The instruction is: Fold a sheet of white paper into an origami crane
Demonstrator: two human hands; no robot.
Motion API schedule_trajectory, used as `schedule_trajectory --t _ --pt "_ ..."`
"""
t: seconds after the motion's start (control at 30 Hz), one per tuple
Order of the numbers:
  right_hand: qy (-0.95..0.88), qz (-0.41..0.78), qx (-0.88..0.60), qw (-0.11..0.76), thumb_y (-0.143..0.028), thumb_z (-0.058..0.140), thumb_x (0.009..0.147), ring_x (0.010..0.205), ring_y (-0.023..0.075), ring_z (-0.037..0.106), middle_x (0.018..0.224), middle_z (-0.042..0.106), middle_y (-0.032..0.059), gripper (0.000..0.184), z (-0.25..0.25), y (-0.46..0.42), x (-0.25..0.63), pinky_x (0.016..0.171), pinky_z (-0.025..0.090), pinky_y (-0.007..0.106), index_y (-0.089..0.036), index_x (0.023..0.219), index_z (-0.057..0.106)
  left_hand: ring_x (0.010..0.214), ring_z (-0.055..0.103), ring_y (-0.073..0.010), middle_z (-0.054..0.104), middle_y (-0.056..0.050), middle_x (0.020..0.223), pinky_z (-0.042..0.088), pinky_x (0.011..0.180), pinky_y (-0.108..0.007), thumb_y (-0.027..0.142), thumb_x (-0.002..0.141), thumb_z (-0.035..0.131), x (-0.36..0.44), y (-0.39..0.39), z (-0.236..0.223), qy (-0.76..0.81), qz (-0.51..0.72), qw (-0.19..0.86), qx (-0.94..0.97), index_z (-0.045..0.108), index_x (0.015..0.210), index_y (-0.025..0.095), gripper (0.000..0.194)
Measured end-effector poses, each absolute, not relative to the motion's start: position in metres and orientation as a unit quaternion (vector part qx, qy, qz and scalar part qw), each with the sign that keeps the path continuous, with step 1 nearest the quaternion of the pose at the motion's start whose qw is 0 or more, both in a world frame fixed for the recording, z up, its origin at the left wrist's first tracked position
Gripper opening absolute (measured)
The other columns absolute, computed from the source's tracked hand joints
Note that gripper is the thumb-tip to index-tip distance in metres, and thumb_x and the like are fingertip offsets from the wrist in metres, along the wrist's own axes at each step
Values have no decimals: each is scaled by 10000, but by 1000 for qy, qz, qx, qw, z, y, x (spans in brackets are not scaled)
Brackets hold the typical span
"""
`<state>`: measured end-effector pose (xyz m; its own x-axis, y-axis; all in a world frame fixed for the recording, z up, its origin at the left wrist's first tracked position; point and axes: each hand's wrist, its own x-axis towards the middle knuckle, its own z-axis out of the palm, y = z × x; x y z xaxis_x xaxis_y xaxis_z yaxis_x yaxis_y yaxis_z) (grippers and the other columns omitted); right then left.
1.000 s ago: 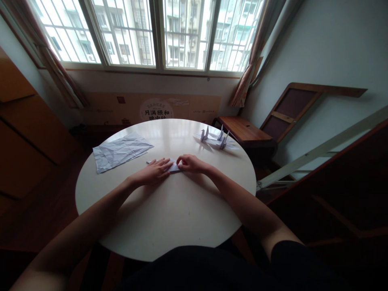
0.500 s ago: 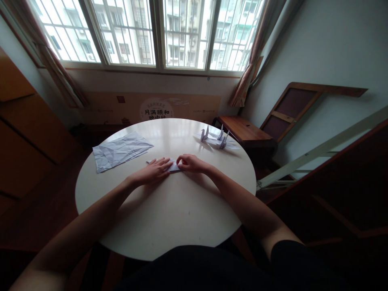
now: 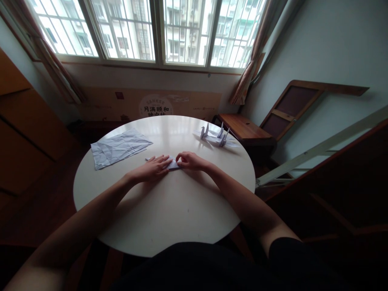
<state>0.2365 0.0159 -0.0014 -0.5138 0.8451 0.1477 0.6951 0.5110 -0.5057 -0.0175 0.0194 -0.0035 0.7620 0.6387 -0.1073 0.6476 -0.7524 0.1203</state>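
The left hand (image 3: 156, 165) lies flat, palm down, fingers extended over the folded paper (image 3: 173, 164). The right hand (image 3: 189, 160) is curled, thumb and forefinger at the paper's right end; whether they pinch it cannot be determined. The folded paper is positioned on the white table (image 3: 166, 218), partly covered by the left hand. Creased sheets (image 3: 119, 147) lie flat to the far left; paper cranes (image 3: 215, 137) stand grouped at far right. Beyond the table's right edge is a wooden bench (image 3: 242, 126).

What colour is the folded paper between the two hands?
The folded paper is white, seen best in the head view.
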Motion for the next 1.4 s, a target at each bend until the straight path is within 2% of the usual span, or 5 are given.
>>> schedule_trajectory --t 0.23,0.4,1.13,1.4 --pt "-851 193 -449 191 -194 665 884 744 117 513 782 572 -16 170 -1 15 237 744 356 245 -159 1038 726 1563 200 -330 226 -181 1679 174 1239 -547 438 1093 309 -14 16 2 348 -43 76 934 282 1632 142 616" --pt "-852 193 -446 196 -184 671 875 738 118 511 773 573 -19 166 -2 16 237 740 358 245 -163 1029 731 1567 182 -324 209 -172 1684 168 1240 -547 428 1095 320 -14 15 4 352 -48 77 932 259 1642 167 608" --pt "-850 198 -448 193 -200 670 879 747 124 515 778 575 -16 169 -2 16 237 753 361 254 -165 1033 729 1562 211 -320 237 -160 1681 181 1239 -538 513 1099 277 -18 20 -3 340 -24 75 937 273 1641 213 620" --pt "-848 200 -453 189 -202 666 886 748 117 509 787 561 -20 168 -2 16 236 750 356 249 -159 1038 723 1562 208 -319 240 -163 1680 179 1238 -533 499 1094 289 -17 18 0 345 -33 77 935 298 1629 189 619"
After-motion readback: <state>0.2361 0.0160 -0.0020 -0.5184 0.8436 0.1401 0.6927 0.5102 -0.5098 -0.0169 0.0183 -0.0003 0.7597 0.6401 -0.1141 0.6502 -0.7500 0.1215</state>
